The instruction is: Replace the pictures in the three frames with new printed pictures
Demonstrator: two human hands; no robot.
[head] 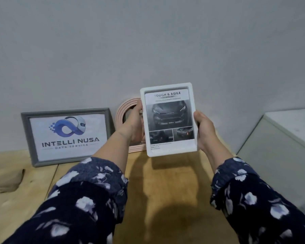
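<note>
I see both hands' fingers clamped on white rectangular frame (168,120) with car printout: left hand (135,126), right hand (205,131). Pink frame (125,111) behind left fingers.

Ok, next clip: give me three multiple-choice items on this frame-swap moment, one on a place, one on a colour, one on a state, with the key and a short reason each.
1. Where does the grey frame stand?
A. On the wooden table, leaning at the wall
B. Flat on the white cabinet
C. In the person's lap

2. What colour is the frame partly hidden behind the left hand?
A. Black
B. Pink
C. Green

3. How is the white frame held?
A. Lying face down on the table
B. Hanging on the wall
C. Upright, off the table, gripped at both sides

Key: 1 A, its base rests on the wooden table against the wall. 2 B, the pink frame shows a pale pink curved rim. 3 C, the left hand and right hand clasp its edges, with its shadow on the table below.
</note>
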